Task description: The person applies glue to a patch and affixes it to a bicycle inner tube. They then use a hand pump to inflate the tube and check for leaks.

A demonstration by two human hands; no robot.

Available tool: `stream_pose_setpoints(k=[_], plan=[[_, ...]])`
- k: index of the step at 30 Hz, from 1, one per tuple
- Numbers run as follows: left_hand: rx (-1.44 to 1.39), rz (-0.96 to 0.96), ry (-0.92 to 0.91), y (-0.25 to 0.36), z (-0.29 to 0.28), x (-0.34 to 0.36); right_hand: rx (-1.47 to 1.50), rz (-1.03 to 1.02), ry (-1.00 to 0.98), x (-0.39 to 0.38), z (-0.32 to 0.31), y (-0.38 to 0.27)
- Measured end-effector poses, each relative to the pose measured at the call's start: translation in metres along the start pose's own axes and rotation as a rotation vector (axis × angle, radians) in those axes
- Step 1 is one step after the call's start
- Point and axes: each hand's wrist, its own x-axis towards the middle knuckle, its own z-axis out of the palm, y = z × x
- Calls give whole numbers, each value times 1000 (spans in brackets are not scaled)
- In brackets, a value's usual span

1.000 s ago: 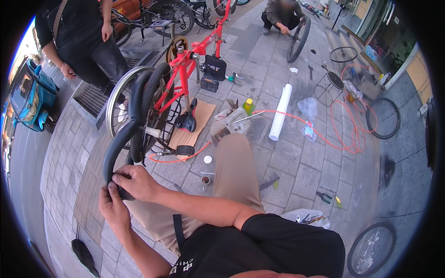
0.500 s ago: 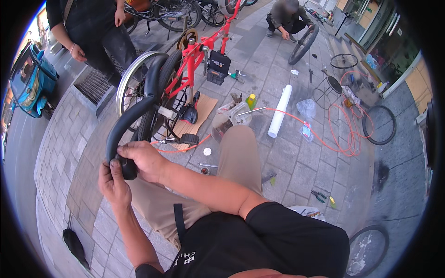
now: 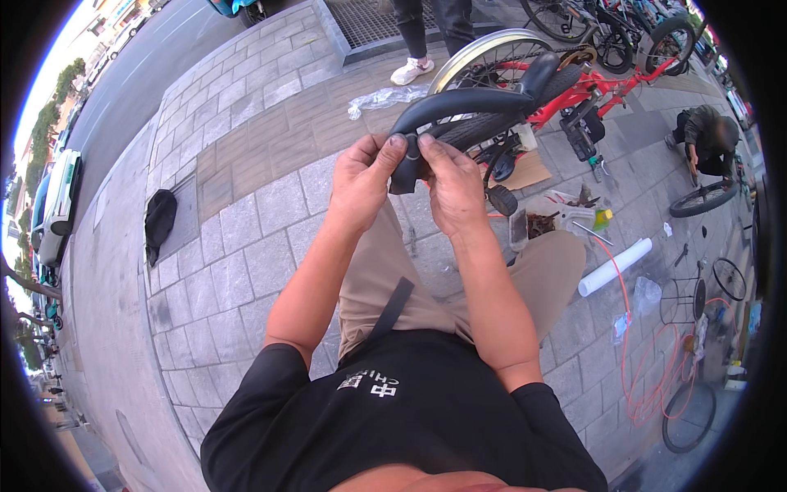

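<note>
head view: the left hand (image 3: 361, 176) and the right hand (image 3: 455, 184) are close together, each pinching the black inner tube (image 3: 471, 102) between thumb and fingers. the thumbs lie on either side of a small spot on the tube, with a narrow gap between their tips – what is at that spot is too small to tell. a short black end hangs just below the grip, while the rest of the tube arches up and to the right, folding over near a black tyre (image 3: 484, 129).

above the grip and to the right is a silver wheel rim (image 3: 449, 72), and beyond it the red bicycle frame (image 3: 602, 86). a clear plastic sheet (image 3: 385, 100) lies on the paving just above the grip. well to the left is a crumpled black item (image 3: 160, 221).

right of the grip and a little lower is a clear plastic container (image 3: 567, 216), with a yellow-capped bottle (image 3: 602, 218) beside it. farther right and lower lie a white roll (image 3: 615, 266) and a looped orange hose (image 3: 627, 328) – and far right, level with the grip, a person (image 3: 713, 139) crouches by a wheel (image 3: 703, 198).
</note>
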Motion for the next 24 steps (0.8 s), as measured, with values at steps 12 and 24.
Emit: stream_pose_setpoints(k=[12,24], plan=[[495,87,4,38,12,-14,-130,-225,82,-11,11,1],[228,136,-205,24,5,-4,117,-49,-76,-12,-2,-20]])
